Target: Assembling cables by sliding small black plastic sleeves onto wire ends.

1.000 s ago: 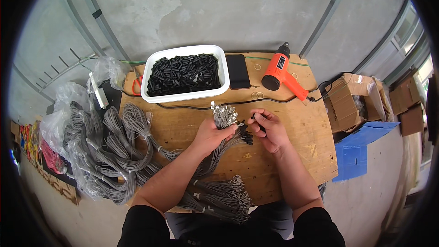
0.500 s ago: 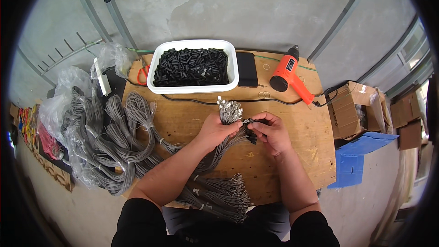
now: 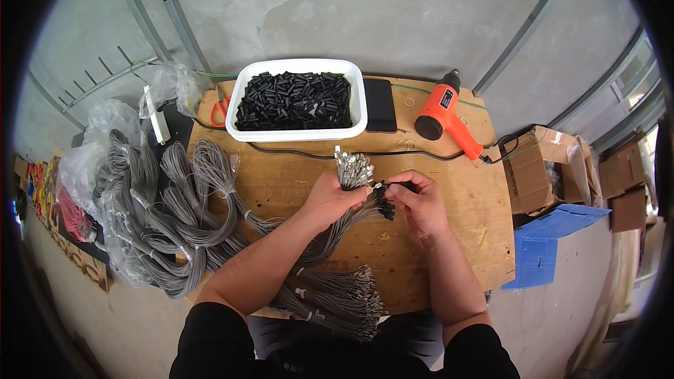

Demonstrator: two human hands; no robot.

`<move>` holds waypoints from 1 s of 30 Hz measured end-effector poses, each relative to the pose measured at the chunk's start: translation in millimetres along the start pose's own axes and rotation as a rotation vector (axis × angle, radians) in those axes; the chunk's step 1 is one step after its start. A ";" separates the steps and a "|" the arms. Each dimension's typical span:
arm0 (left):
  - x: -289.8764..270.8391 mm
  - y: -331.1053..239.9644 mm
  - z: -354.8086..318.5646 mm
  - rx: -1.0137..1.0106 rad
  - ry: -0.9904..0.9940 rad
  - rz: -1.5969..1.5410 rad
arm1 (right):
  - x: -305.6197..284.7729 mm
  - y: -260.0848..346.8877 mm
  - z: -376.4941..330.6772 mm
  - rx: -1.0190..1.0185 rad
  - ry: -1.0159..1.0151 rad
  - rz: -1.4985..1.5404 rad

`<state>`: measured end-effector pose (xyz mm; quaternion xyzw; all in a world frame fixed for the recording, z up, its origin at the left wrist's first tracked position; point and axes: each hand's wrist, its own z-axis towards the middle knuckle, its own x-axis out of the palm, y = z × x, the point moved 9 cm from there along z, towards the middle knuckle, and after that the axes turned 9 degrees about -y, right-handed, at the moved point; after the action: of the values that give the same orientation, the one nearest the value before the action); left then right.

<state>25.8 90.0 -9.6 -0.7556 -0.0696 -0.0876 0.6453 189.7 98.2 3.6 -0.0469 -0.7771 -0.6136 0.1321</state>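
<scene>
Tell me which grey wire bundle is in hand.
The bundle with bare metal terminals fanned above the left hand; the other bundles lie untouched.

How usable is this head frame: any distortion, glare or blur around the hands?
Head view: strong fisheye bending at the black-vignetted rim; soft, even daylight, no glare; left hand, right hand and wire bundle reasonably sharp at centre.

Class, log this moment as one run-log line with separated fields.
left hand: grips wire bundle | right hand: pinches black sleeve at a wire end | behind: white tray of black sleeves, orange heat gun
</scene>
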 end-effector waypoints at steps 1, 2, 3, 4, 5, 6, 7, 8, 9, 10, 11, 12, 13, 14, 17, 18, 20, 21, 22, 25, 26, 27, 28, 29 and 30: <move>0.0 0.6 0.4 0.000 -0.001 -0.001 | 0.2 2.2 -0.2 -0.029 -0.015 0.023; 0.4 0.8 0.8 0.007 -0.001 0.011 | -0.4 4.9 -0.4 -0.059 -0.030 0.047; 0.2 0.4 0.7 0.014 -0.001 0.023 | 0.5 5.6 -1.0 -0.058 -0.028 0.046; -0.5 0.3 0.6 0.014 -0.003 0.023 | 1.3 6.3 -1.7 -0.059 -0.027 0.007; -0.9 0.4 0.4 0.009 -0.001 0.016 | 1.9 6.5 -2.0 -0.061 -0.026 -0.033; -0.6 1.0 0.4 0.004 0.003 0.008 | 1.0 5.3 -1.7 -0.060 -0.026 -0.035; -1.1 0.9 0.7 0.004 0.002 0.006 | 0.6 7.0 -1.3 -0.110 -0.016 -0.051; -0.3 0.4 0.7 0.010 0.019 0.021 | 0.5 9.2 -1.1 -0.160 -0.006 -0.068; 0.6 0.3 0.4 0.016 0.036 0.036 | -0.3 7.9 -0.4 -0.159 -0.005 -0.069; 0.7 1.0 0.5 0.016 0.034 0.034 | -0.9 7.5 0.1 -0.164 -0.001 -0.065; 2.2 1.2 0.4 0.023 0.044 0.018 | -1.0 7.2 0.5 -0.169 0.003 -0.060; 3.4 0.7 0.3 0.031 0.054 0.002 | -1.1 6.3 0.9 -0.168 0.004 -0.061; 3.0 0.1 0.0 0.031 0.053 0.001 | -1.8 6.5 1.2 -0.179 -0.003 -0.070; 3.0 0.3 -0.3 0.019 0.056 0.021 | -2.3 7.3 1.3 -0.190 -0.009 -0.079; 1.9 1.2 -1.0 0.005 0.061 0.040 | 0.0 6.2 0.5 -0.160 -0.005 -0.057; 2.5 1.4 -0.9 0.005 0.069 0.039 | 0.0 6.6 0.2 -0.159 -0.004 -0.058; 3.6 0.6 -1.2 -0.001 0.074 0.034 | -0.9 4.8 0.0 -0.130 -0.012 -0.082; 3.8 0.2 -1.7 -0.006 0.079 0.032 | 0.2 5.8 -0.4 -0.129 -0.010 -0.082; 3.0 0.7 -1.5 -0.005 0.077 0.032 | 2.3 5.9 -0.8 -0.113 0.005 -0.046; 3.6 0.2 -1.6 -0.001 0.090 -0.001 | 4.7 5.2 -0.5 -0.123 0.030 -0.042; 4.5 -1.1 -2.3 -0.005 0.097 -0.010 | 5.5 6.3 -0.7 -0.150 0.039 -0.073; 4.9 -2.1 -2.9 -0.010 0.103 -0.018 | 5.2 6.6 -0.7 -0.149 0.040 -0.074; 4.7 -3.2 -3.3 -0.010 0.102 -0.019 | 5.7 6.7 -1.1 -0.138 0.057 -0.055; 4.7 -4.3 -3.7 -0.008 0.103 -0.016 | 6.7 6.4 -1.3 -0.128 0.073 -0.036; 4.9 -4.7 -3.8 -0.006 0.104 -0.014 | 6.8 6.1 -1.3 -0.127 0.073 -0.037</move>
<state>29.4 86.9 -3.4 -0.7516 -0.0410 -0.1317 0.6451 184.7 97.8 11.4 -0.0183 -0.7319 -0.6653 0.1459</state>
